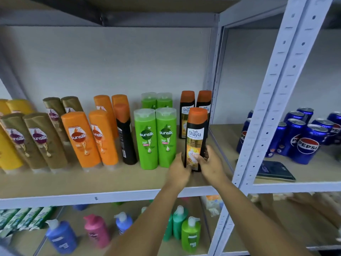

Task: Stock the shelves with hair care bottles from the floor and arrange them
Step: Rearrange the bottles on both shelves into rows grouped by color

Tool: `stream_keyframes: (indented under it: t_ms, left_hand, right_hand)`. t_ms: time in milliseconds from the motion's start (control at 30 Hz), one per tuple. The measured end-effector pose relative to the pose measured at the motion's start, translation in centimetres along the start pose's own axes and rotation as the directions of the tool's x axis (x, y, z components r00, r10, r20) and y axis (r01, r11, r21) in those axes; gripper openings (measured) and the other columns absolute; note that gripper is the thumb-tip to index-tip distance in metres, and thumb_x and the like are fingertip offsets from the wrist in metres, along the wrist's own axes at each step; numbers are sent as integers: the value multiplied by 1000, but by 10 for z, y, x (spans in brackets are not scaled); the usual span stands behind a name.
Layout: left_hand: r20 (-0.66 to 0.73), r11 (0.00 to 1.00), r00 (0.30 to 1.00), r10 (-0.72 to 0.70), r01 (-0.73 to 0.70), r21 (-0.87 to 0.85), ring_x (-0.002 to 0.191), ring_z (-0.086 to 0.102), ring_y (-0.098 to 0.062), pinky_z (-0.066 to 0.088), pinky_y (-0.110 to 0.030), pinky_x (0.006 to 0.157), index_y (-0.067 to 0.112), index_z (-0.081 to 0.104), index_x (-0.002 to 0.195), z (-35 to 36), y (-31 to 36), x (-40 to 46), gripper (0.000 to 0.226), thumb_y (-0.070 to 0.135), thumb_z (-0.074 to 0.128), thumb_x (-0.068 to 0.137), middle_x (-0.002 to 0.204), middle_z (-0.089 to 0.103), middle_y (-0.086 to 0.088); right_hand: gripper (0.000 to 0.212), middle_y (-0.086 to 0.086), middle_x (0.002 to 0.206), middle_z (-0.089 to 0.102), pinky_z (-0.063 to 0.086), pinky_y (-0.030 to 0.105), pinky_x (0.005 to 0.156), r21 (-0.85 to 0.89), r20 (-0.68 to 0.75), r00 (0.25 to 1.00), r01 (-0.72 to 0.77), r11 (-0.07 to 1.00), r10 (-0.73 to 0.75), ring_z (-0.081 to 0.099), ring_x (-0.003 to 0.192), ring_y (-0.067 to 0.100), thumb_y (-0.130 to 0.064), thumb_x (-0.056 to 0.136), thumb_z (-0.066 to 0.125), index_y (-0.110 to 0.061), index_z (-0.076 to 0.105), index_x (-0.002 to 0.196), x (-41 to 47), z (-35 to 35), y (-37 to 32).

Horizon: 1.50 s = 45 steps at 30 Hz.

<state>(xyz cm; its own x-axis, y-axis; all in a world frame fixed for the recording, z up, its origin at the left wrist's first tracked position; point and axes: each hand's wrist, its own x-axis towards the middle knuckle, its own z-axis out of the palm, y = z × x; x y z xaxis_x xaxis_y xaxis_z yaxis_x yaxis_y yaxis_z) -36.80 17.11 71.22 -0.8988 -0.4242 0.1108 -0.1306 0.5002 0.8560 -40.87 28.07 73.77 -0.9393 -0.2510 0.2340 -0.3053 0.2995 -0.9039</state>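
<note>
Shayla bottle (196, 137), black w/ orange cap, stands upright at front of wooden shelf (110, 180), just R of two green Sunsilk bottles (156, 137) and in front of two more Shayla bottles (195, 108) at the back. Left hand (178, 172) grips its lower L side, fingers curled round it; right hand (211, 165) holds lower R side, thumb across the label. Orange Sunsilk bottles (90, 137) sit further L. Pepsi cans (302, 137) in next bay.
</note>
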Motion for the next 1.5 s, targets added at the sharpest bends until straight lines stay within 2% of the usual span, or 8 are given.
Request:
stream_keyframes:
  t_ms: [167, 633, 833, 1000, 1100, 1233, 1367, 1500]
  left_hand:
    - [-63, 999, 998, -2, 5, 48, 107, 60, -29, 48, -37, 85, 13, 54, 119, 10, 0, 12, 30, 17, 58, 90, 115, 66, -9]
    - [-115, 999, 993, 11, -6, 46, 108, 60, -31, 47, -35, 84, 15, 51, 124, 15, 3, 11, 34, 16, 56, 90, 116, 65, -9]
    - [-104, 994, 988, 113, -114, -2, 120, 54, -12, 41, -22, 97, 18, 49, 134, -21, 2, -30, 41, 23, 56, 93, 130, 58, 4]
    - [-284, 953, 916, 284, -303, -24, 96, 57, 4, 46, -18, 83, 18, 63, 116, -107, 7, -62, 24, 17, 58, 93, 105, 62, 17]
    - [-390, 895, 805, 446, -412, 173, 97, 57, -6, 42, -22, 86, 15, 66, 107, -166, 15, -57, 24, 26, 54, 89, 104, 65, 9]
    - [-378, 779, 714, 590, -378, 500, 111, 49, -22, 31, -22, 94, 11, 62, 114, -237, 17, -33, 40, 35, 47, 86, 113, 61, -8]
    - [-235, 633, 845, 481, -149, 760, 140, 27, -32, 21, -48, 113, 20, 41, 139, -290, 3, -10, 60, 53, 42, 89, 146, 41, -10]
    - [-123, 548, 926, 357, -101, 831, 147, 7, -28, 6, -52, 117, 28, 19, 149, -312, -11, 2, 70, 64, 32, 90, 158, 19, -5]
  right_hand:
    - [31, -6, 105, 62, 41, 15, 77, 25, 25, 1000, -1, 1000, 0, 60, 99, 10, -7, 92, 58, -14, 53, 121, 17, 2, 6]
    - [40, -4, 118, 61, 43, 17, 85, 37, 104, 994, 32, 999, -35, 58, 110, 11, -7, 93, 55, -19, 50, 131, 28, -3, 8]
    - [49, 3, 137, 50, 30, 18, 93, -151, -46, 992, 113, 982, -122, 45, 126, 14, -23, 92, 59, -16, 43, 138, -2, -11, -9]
    - [46, 1, 131, 52, 29, 3, 89, -133, -53, 940, 327, 936, -336, 42, 112, -1, -34, 90, 56, -15, 50, 132, -42, -1, -54]
    - [43, -2, 129, 54, 38, 23, 100, -120, 32, 896, 444, 888, -444, 45, 116, 3, -35, 91, 59, -15, 54, 129, -45, 17, -102]
    - [50, 2, 141, 46, 26, 17, 101, -235, 205, 851, 522, 820, -483, 39, 130, 14, -36, 93, 56, -14, 46, 137, -24, 50, -176]
    - [54, 10, 141, 46, 33, 30, 103, -396, 355, 838, 537, 745, -415, 42, 130, 24, -39, 93, 55, -12, 44, 137, 2, 90, -226]
    - [27, 8, 116, 58, 41, 34, 89, -445, 443, 836, 519, 729, -325, 53, 112, 25, -33, 92, 58, -20, 56, 115, 13, 119, -248]
